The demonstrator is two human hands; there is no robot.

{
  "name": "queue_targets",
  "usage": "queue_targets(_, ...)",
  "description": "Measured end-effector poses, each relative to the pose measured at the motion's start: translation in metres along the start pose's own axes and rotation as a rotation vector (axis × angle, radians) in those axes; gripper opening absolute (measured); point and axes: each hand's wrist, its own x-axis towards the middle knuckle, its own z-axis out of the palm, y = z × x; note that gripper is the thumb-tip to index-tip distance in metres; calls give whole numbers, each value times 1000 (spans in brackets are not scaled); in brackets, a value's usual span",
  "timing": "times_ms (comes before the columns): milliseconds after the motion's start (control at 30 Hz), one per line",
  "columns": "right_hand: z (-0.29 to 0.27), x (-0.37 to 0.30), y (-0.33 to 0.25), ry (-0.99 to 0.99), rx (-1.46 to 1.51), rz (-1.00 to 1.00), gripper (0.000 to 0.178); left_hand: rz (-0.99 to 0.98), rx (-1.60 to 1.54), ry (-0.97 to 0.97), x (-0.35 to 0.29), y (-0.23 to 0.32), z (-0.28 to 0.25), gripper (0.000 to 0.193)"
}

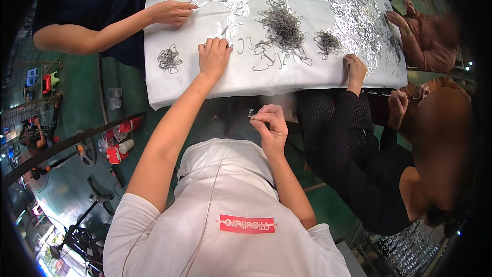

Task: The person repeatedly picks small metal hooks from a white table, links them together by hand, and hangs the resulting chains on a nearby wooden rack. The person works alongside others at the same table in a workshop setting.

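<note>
My left hand [213,57] rests on the white-covered table [189,84], fingers bent down close together over several small white clip-like pieces [225,30]. What is under its fingertips is hidden. In front of my body, just off the near table edge, my right hand [273,127] is closed in a pinch. A small shiny piece [251,114] shows at its fingertips, too small to name. Beside my left hand lie a small heap of dark bent wire hooks [169,59] and, to the right, a larger tangled heap of wire hooks [282,25].
A person's hand [177,13] works at the far left. To my right another person's hand [355,69] touches white pieces [356,25] on the table. More people sit along the right side. Red containers [118,154] and a fan [86,149] stand at the left.
</note>
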Motion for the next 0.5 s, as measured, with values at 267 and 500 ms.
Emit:
queue_targets(267, 2, -5, 7, 4, -51, 3, 12, -302, -562, -287, -1, 0, -31, 15)
queue_targets(500, 8, -6, 19, 63, -69, 21, 10, -605, -1406, -518, -46, 43, -97, 33)
